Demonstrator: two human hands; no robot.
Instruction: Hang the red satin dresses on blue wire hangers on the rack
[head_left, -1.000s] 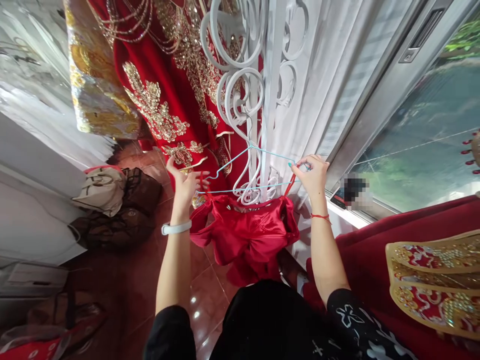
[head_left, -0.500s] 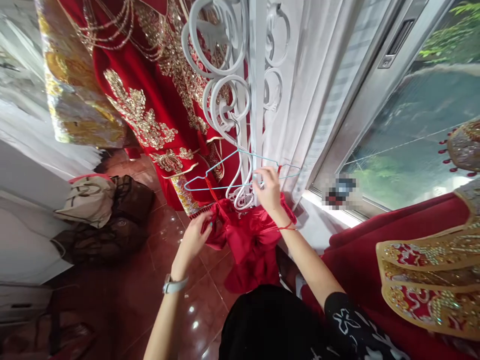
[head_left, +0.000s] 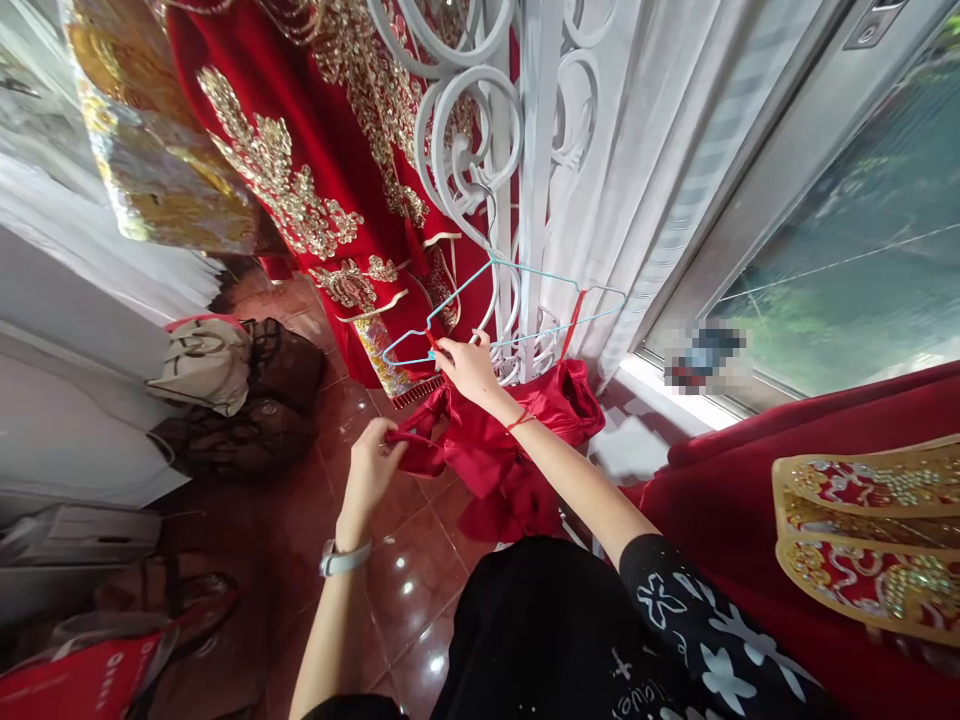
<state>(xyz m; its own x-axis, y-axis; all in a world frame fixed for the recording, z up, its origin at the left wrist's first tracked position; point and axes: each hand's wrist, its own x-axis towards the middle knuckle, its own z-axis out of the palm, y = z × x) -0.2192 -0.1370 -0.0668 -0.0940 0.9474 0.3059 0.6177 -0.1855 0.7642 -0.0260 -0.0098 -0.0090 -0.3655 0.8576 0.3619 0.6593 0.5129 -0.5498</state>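
A shiny red dress [head_left: 487, 440] hangs by thin straps from a light blue wire hanger [head_left: 555, 272], which is hooked on a white scrolled metal stand [head_left: 529, 180]. My left hand [head_left: 370, 465], with a watch on its wrist, pinches the dress's left edge and draws it out sideways. Higher up, my right hand [head_left: 469, 368] has its fingers closed at the left strap [head_left: 433, 342], close to the hanger's lower bar. The right strap [head_left: 574, 322] runs taut over the hanger's other side.
Red garments with gold beading [head_left: 292, 200] hang behind at the left. Several bags [head_left: 206, 360] lie on the tiled floor [head_left: 405, 520]. A red skirt with gold panels [head_left: 862, 540] stands at the right, below a sliding window [head_left: 840, 250].
My right hand has crossed from the hanger's right side to the left strap. My left hand has moved down and pulls the dress's edge outward. The view has shifted.
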